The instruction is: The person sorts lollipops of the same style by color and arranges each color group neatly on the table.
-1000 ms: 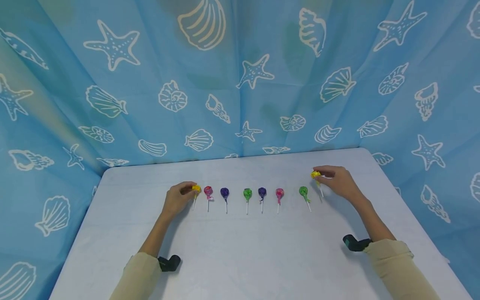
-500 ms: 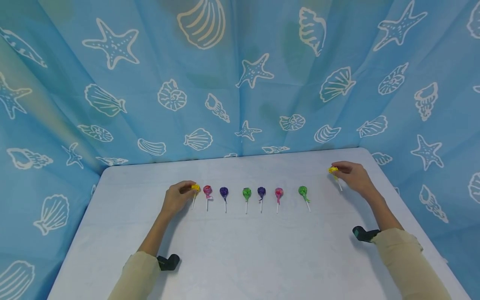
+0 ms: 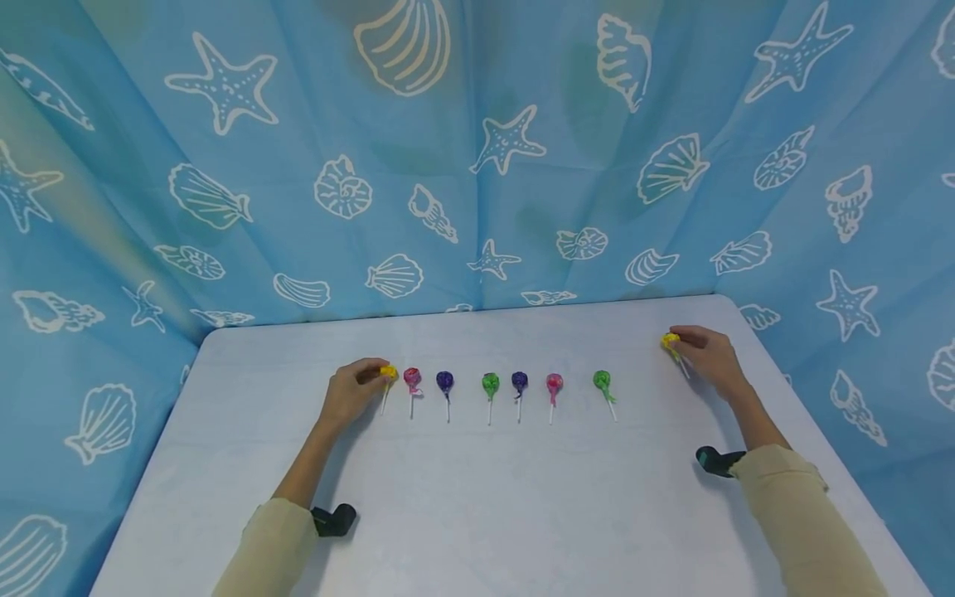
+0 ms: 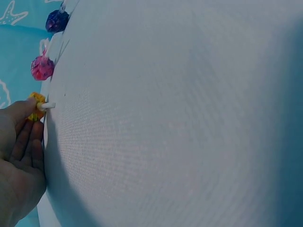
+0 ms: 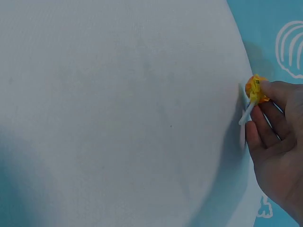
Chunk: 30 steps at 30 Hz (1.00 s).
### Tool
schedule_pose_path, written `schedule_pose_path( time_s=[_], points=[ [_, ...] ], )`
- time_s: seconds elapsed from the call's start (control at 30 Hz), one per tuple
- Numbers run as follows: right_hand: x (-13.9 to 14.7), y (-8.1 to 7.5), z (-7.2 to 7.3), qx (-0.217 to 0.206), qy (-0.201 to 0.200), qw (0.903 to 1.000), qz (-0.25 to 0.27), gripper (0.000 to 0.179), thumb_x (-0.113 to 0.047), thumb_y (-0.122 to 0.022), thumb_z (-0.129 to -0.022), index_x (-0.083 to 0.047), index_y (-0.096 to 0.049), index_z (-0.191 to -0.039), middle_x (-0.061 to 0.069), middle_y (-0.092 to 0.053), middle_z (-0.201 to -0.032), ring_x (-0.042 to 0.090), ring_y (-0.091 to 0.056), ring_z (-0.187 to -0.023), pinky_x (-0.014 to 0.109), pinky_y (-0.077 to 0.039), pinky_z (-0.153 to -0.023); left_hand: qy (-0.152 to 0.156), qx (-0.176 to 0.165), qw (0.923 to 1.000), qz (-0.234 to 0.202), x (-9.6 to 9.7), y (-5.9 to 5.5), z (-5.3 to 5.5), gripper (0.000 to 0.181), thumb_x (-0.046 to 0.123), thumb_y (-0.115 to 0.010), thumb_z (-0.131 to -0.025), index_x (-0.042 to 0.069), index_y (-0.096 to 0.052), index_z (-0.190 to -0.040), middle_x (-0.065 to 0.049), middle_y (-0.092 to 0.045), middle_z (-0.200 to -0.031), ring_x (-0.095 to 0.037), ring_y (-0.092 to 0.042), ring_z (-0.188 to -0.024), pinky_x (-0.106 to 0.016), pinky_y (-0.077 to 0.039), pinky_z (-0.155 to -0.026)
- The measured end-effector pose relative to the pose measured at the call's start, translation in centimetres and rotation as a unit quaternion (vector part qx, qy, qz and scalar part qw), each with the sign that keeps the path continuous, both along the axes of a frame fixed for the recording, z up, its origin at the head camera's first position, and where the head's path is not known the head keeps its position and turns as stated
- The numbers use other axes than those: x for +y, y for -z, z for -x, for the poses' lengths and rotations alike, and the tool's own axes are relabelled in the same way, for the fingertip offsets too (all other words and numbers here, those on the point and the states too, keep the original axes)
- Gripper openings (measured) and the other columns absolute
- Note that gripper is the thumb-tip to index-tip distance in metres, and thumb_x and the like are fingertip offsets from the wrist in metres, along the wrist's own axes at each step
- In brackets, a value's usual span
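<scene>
At the left end of a row of lollipops, my left hand [image 3: 351, 393] pinches the wrapped head of a yellow lollipop [image 3: 388, 373], its white stick pointing toward me. My right hand [image 3: 712, 359] holds another yellow lollipop [image 3: 671, 342] by its head near the table's far right part, the stick slanting down to the right. Both wrist views show thumb and fingers on the yellow wrappers. Closest to the left hand lies a pink lollipop [image 3: 413, 380], then a purple lollipop [image 3: 445, 381]. A green lollipop [image 3: 603, 381] is the nearest one to the right hand.
Mid-row lie a green lollipop [image 3: 490, 384], a purple lollipop [image 3: 520, 381] and a pink lollipop [image 3: 555, 384], sticks toward me. The white-covered table [image 3: 477, 497] ends at a blue curtain [image 3: 448, 166] with shell prints. Dark wrist devices [image 3: 334, 521] stick out by both sleeves.
My right hand has carried its yellow lollipop rightward, away from the green one, then lowered slightly. The left hand has stayed at its yellow lollipop.
</scene>
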State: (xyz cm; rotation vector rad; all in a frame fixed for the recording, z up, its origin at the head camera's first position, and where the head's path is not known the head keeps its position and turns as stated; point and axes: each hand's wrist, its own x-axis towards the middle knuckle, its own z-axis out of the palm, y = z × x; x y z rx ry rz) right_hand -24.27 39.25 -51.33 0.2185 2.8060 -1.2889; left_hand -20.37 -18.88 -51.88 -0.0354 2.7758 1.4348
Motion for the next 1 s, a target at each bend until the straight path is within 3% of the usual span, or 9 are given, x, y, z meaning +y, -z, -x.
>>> schedule_pose_path(
  time_s=[0.6,1.0],
  points=[
    [1.0,0.2,0.8,-0.026,0.045,0.9981,0.032,0.043,-0.02,-0.053,-0.104,0.004,-0.051,-0.14,0.027,-0.051,-0.141,0.042,-0.05,-0.128,0.05,-0.042,-0.105,-0.006,0.001,1.0,-0.003,-0.1,0.0,-0.2,0.03,0.009,-0.066,-0.096,0.0,-0.066,-0.124,-0.019,-0.065,-0.121,-0.034,-0.059,-0.11,-0.045,-0.048,-0.099],
    [1.6,0.6,0.6,-0.029,0.046,0.9973,0.05,0.043,-0.019,-0.052,-0.105,0.005,-0.05,-0.14,0.028,-0.049,-0.142,0.042,-0.049,-0.129,0.05,-0.042,-0.105,-0.013,-0.005,0.9999,0.001,0.2,0.0,-0.1,0.029,0.009,-0.067,-0.095,0.001,-0.067,-0.123,-0.018,-0.066,-0.12,-0.032,-0.06,-0.108,-0.044,-0.048,-0.098]
  ],
)
